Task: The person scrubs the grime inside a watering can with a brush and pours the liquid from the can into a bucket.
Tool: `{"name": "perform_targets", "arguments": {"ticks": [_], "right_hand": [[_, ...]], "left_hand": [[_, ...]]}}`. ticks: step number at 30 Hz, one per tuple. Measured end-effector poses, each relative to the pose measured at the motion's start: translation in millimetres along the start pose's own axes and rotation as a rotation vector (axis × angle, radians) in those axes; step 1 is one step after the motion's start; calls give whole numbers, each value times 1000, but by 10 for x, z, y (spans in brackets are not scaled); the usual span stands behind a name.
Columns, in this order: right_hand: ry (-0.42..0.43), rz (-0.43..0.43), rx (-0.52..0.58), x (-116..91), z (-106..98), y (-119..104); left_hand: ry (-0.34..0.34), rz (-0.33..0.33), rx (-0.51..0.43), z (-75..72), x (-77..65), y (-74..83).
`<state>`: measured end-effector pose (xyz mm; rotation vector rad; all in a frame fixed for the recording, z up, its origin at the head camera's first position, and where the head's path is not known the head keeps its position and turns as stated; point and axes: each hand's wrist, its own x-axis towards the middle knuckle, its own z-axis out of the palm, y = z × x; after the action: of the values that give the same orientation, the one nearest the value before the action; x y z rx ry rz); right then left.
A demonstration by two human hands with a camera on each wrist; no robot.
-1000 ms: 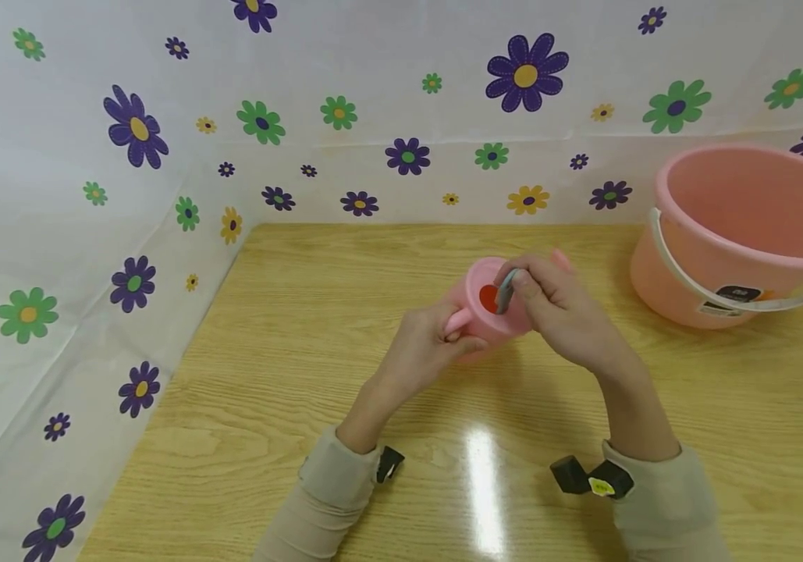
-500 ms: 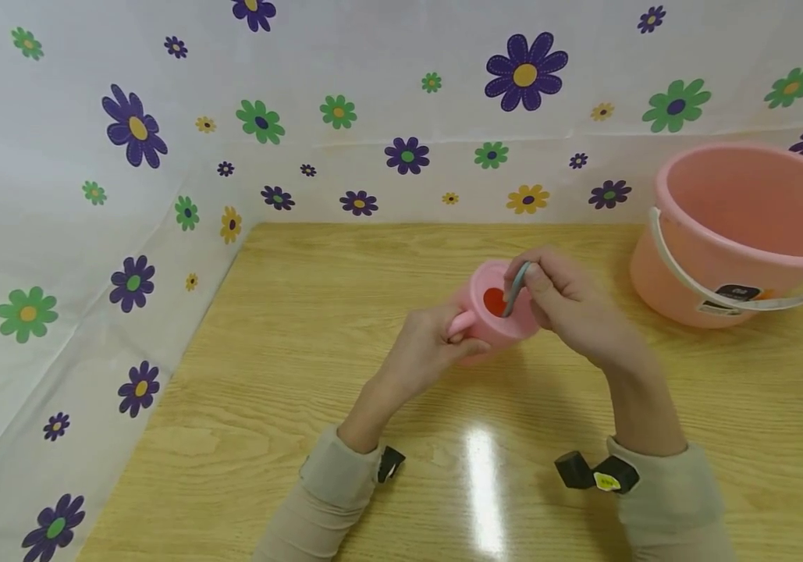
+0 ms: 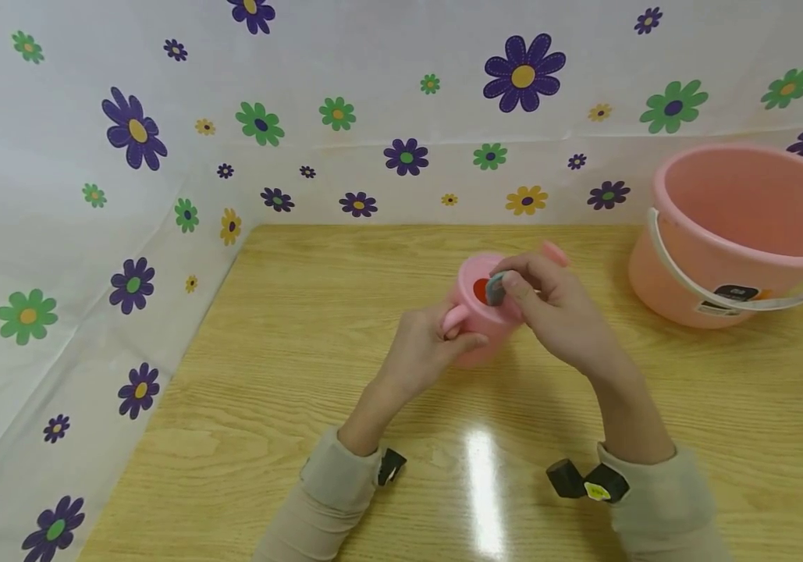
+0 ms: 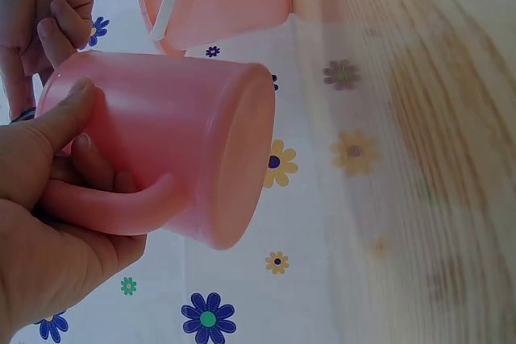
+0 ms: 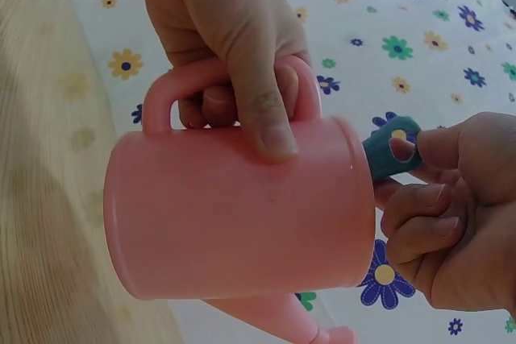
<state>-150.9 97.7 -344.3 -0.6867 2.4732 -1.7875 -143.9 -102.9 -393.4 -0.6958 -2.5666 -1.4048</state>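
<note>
A pink toy watering can (image 3: pixel 481 336) is tilted in the air over the table, its round opening showing a red inside. My left hand (image 3: pixel 421 351) grips its side handle (image 4: pixel 121 209), thumb resting on the can's wall. My right hand (image 3: pixel 564 316) is at the opening and pinches a teal piece with a looped end (image 5: pixel 379 160) between thumb and fingers. The lower end of that piece goes into the opening and is hidden, so its full kind cannot be told. Behind the right hand shows the spout tip (image 3: pixel 554 253); the right wrist view shows more of the spout (image 5: pixel 270 316).
A large pink bucket (image 3: pixel 682 289) with a white handle stands at the right rear of the wooden table (image 3: pixel 268 406). A white flower-print cloth (image 3: pixel 373 86) hangs behind the table and along its left side.
My right hand lifted slightly and turned, then came back left and lower with the teal piece. The watering can shifted a little and is now slightly farther left, still held by my left hand.
</note>
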Motion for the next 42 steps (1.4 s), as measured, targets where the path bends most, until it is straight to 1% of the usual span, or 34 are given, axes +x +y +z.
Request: {"name": "perform_targets", "arguments": {"ticks": [4,9,12,16,20,24,27,30,33,36,39,42], "right_hand": [[36,0,8,-4,50,-11],[61,5,115,-15,84,-28],[83,-12,123,-12,95,-44],[97,-45,38,-2,111,-55],[89,-81,-63,4,124,-42],[113,-111,-206,-8,112,-20],[136,-150,-287,-12,98,2],[128,-219,-333,-15,88,23],[88,-296,-381,-20,88,47],[70,-350,-401,-24,99,52],[102,-398,-425,-28,105,17],[141,-440,-475,-29,99,-16]], "left_hand": [[23,2,34,-1,-4,0],[31,15,54,4,9,12],[28,19,56,12,15,24],[24,22,56,22,10,34],[28,33,71,24,2,32],[32,47,76,26,4,24],[33,47,80,26,1,18],[33,45,80,25,-6,16],[34,46,77,24,-12,13],[33,53,76,25,-15,9],[29,56,74,26,-19,9],[20,54,71,26,-19,17]]}}
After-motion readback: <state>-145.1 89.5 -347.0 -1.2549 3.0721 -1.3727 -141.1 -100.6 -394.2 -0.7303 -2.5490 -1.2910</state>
